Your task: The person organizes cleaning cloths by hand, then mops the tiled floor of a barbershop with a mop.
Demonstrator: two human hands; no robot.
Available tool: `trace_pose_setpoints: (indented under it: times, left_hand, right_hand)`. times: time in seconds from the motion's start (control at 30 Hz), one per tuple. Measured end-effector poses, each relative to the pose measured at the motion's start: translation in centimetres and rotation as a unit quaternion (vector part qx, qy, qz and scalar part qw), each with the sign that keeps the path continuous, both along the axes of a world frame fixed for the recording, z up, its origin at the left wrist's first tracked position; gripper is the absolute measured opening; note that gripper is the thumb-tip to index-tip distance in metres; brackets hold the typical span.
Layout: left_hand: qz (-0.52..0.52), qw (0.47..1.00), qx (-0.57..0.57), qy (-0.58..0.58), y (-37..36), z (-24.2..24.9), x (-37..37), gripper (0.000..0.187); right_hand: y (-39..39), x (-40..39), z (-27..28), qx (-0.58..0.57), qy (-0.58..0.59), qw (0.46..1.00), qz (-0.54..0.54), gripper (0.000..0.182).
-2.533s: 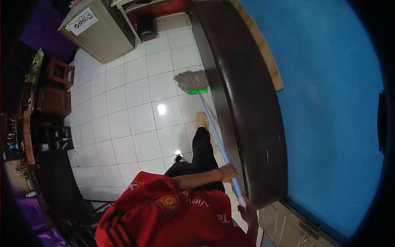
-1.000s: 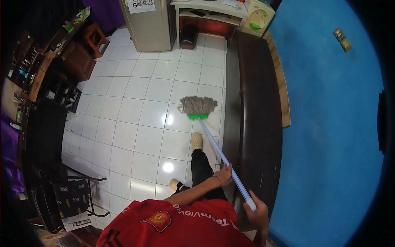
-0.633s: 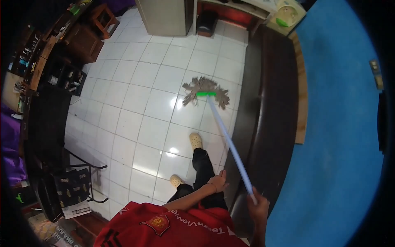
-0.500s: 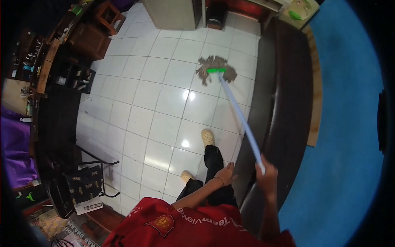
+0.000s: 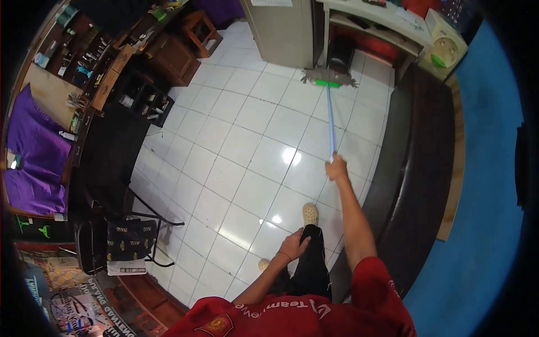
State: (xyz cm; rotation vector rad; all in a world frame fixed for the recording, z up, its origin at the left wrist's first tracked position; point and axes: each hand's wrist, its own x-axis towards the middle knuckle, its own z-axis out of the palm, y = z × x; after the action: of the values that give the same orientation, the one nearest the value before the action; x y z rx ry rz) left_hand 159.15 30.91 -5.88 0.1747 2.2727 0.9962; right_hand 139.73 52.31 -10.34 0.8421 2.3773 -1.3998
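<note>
My right hand (image 5: 337, 168) is closed around the top of a mop's pale blue handle (image 5: 330, 121), with that arm stretched forward. At the handle's far end, a green clamp (image 5: 327, 83) holds the mop's shaggy grey-brown head (image 5: 343, 78). The strands lie spread on the white floor tiles, close to the foot of a grey cabinet and a dark object under the desk. My left hand (image 5: 293, 245) rests on my bent knee in black trousers (image 5: 312, 255), thumb apart from the fingers, holding nothing.
A long dark padded bench (image 5: 418, 163) runs along the right beside a blue wall (image 5: 488, 168). The grey cabinet (image 5: 283, 33) and white desk (image 5: 382, 22) stand ahead. On the left are a black chair (image 5: 92, 241), shelves (image 5: 147, 101) and a wooden stool (image 5: 200, 35).
The mop head has moved forward, toward the cabinet and desk. My right hand reached forward with the handle. My left hand now lies on my knee, and the view has shifted.
</note>
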Motion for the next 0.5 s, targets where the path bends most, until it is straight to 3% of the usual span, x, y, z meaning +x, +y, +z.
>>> trace_pose_setpoints:
  times: [0.03, 0.17, 0.2, 0.27, 0.3, 0.47, 0.5]
  left_hand:
    - [-0.010, 1.000, 0.002, -0.004, -0.4, -0.4, 0.8, 0.054]
    - [-0.028, 0.996, 0.089, -0.005, -1.5, -1.6, 5.0, 0.051]
    - [-0.023, 0.994, 0.104, -0.005, -1.7, -0.5, 5.9, 0.051]
    - [-0.083, 0.991, 0.105, -0.001, -2.8, 1.4, 7.8, 0.055]
    - [-0.094, 0.985, 0.123, 0.072, -3.2, -0.3, 9.6, 0.059]
    - [-0.194, 0.974, 0.116, 0.031, -5.8, 0.8, 13.0, 0.055]
    - [-0.207, 0.969, 0.124, 0.049, -6.3, 0.5, 13.7, 0.055]
  right_hand:
    - [-0.7, 2.3, -1.3, 0.038, 0.017, 0.999, 0.028, 0.056]
    - [-4.4, 16.5, 3.0, 0.065, 0.028, 0.994, 0.086, 0.057]
    - [-4.8, 20.5, 0.3, 0.124, 0.077, 0.980, 0.136, 0.058]
    - [-7.3, 27.6, 6.5, 0.065, 0.007, 0.988, 0.137, 0.059]
    - [-8.2, 31.4, 7.5, 0.166, 0.064, 0.967, 0.181, 0.057]
    - [-14.7, 43.9, 22.5, 0.094, 0.010, 0.990, 0.106, 0.053]
    - [-15.8, 45.8, 24.1, 0.097, 0.009, 0.994, 0.043, 0.050]
